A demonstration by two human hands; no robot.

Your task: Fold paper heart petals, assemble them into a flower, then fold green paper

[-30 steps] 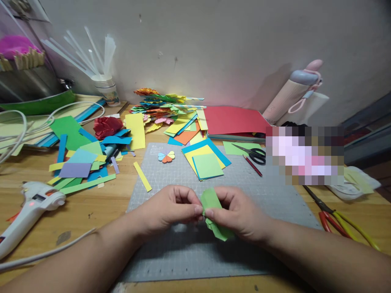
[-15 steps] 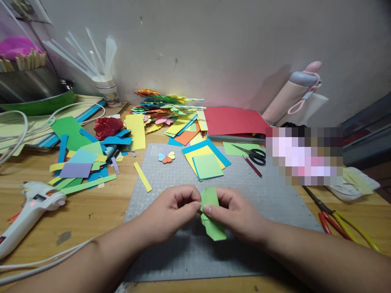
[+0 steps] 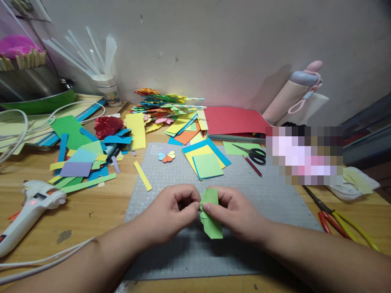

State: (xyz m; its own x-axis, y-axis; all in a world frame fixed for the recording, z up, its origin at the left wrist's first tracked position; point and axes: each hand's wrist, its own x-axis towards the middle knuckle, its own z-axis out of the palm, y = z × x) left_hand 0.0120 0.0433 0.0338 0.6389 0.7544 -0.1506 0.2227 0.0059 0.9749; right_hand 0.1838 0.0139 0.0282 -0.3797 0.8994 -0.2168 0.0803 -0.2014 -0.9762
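A folded light green paper (image 3: 212,221) is held above the grey cutting mat (image 3: 171,260). My right hand (image 3: 235,211) pinches it, thumb on the front face and fingers behind. My left hand (image 3: 179,207) is closed, its thumb and index fingertips pinching the paper's creased left edge. Small folds stick out along that edge below the fingertips. Beyond the hands, a light green square (image 3: 209,165) rests on yellow and blue sheets. A small multicoloured paper flower (image 3: 166,156) and a yellow strip (image 3: 142,176) lie to the left.
At the left are a white glue gun (image 3: 36,209), paper scraps (image 3: 76,169) and a red crumpled flower (image 3: 108,126). Black scissors (image 3: 256,156), a dark red pencil (image 3: 253,166) and red-and-yellow-handled pliers (image 3: 328,211) lie right. A red sheet (image 3: 235,121) sits behind.
The green paper has turned slightly, its lower end swinging left to hang more upright. Both hands keep their pinch in nearly the same place.
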